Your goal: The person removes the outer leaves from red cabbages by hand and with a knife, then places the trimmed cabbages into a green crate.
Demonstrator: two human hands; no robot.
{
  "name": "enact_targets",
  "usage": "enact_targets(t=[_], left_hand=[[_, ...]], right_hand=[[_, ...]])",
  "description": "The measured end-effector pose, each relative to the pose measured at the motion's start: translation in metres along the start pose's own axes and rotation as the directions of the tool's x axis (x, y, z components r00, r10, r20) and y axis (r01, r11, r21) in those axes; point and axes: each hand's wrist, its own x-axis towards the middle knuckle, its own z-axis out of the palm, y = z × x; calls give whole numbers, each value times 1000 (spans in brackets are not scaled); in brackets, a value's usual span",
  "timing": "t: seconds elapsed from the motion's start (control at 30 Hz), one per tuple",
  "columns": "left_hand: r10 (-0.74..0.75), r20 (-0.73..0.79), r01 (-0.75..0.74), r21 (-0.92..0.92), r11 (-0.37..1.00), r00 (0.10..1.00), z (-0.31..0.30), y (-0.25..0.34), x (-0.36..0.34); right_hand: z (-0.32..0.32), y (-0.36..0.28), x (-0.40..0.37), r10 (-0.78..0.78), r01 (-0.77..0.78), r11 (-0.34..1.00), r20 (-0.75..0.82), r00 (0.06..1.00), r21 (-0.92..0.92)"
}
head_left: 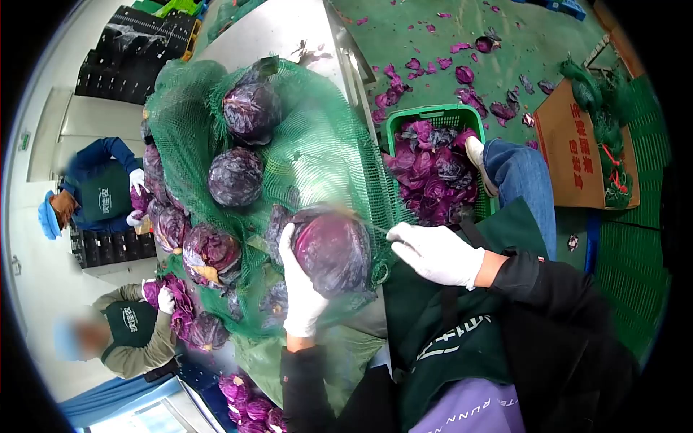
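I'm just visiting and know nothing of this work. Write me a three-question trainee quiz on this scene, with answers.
1. Fill in: the camera wearer's left hand is against a large purple ____.
2. True or false: the wearer's right hand is bare.
3. The crate holding purple leaves is: A) blue, B) green, C) black.

Key:
1. Cabbage.
2. False; it is gloved in white.
3. B.

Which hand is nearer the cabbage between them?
Left. The left hand touches one side of the cabbage; the right hand is off its opposite side, not touching.
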Motion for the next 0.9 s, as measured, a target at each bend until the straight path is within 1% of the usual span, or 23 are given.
enact_targets(t=[0.03, 0.07, 0.17, 0.2, 0.3, 0.33, 0.37, 0.43, 0.47, 0.57, 0.6, 0.63, 0.67, 0.7, 0.73, 0.77, 0.8, 0.83, 0.87, 0.9], left_hand=[[1, -7, -1, -14, 1000, 1000, 1, 1, 0], [-5, -17, 6, 45, 999, 1000, 2, 4, 1], [33, -19, -31, 118, 992, 999, 3, 7, 3], [42, -41, -37, 120, 992, 998, 5, 7, 3], [85, -57, -67, 262, 963, 995, 10, 4, 2], [102, -52, -84, 276, 957, 993, 13, 7, 2], [165, -13, -139, 478, 867, 986, 16, 16, 2], [143, -1, -113, 600, 792, 990, 31, 30, 4], [130, -15, -96, 596, 797, 991, 36, 33, 5], [152, -20, -115, 555, 824, 988, 37, 31, 12], [141, 32, -131, 609, 782, 990, 38, 36, 12], [98, 29, -94, 643, 761, 995, 45, 47, 6], [113, 3, -89, 641, 762, 994, 45, 46, 2], [114, -24, -73, 635, 769, 993, 46, 43, -3], [147, -69, -77, 596, 800, 987, 44, 37, -5], [177, -119, -83, 554, 828, 977, 40, 28, -7], [172, -150, -76, 500, 863, 974, 31, 16, -11], [151, -208, -71, 350, 934, 966, 24, 6, -13], [76, -284, -35, 148, 988, 956, 24, -1, -16], [-1, -339, -20, -60, 998, 941, 23, -6, -16]], right_hand=[[-2, -5, 5, -37, 38, 999, 52, 998, -20], [3, -5, 9, -131, 134, 988, 48, 990, -73], [16, -5, 20, -66, 76, 982, 61, 996, -171], [19, -4, 23, -150, 146, 968, -3, 989, -203], [16, 0, 19, -63, 68, 988, 38, 997, -138], [14, 2, 18, -45, 52, 991, 59, 997, -125], [9, 5, 17, 17, -2, 992, 120, 993, -127], [-7, -1, 14, 185, -160, 980, 230, 955, -122], [-10, 0, 15, 255, -231, 966, 270, 929, -117], [12, 35, 25, 172, -151, 983, 230, 958, -106], [41, 76, 31, 31, -10, 995, 211, 977, -97], [45, 80, 33, -41, 64, 993, 217, 975, -103], [40, 76, 38, -36, 65, 991, 232, 972, -119], [36, 67, 39, 24, 14, 989, 249, 968, -148], [32, 57, 41, 84, -36, 983, 265, 961, -179], [25, 46, 41, 159, -133, 984, 258, 953, -115], [14, 28, 43, 227, -222, 974, 262, 938, -48], [10, 18, 47, 285, -301, 953, 271, 919, 18], [15, 25, 45, 250, -269, 961, 227, 941, 57], [9, 14, 45, 391, -469, 828, 283, 876, 307]])
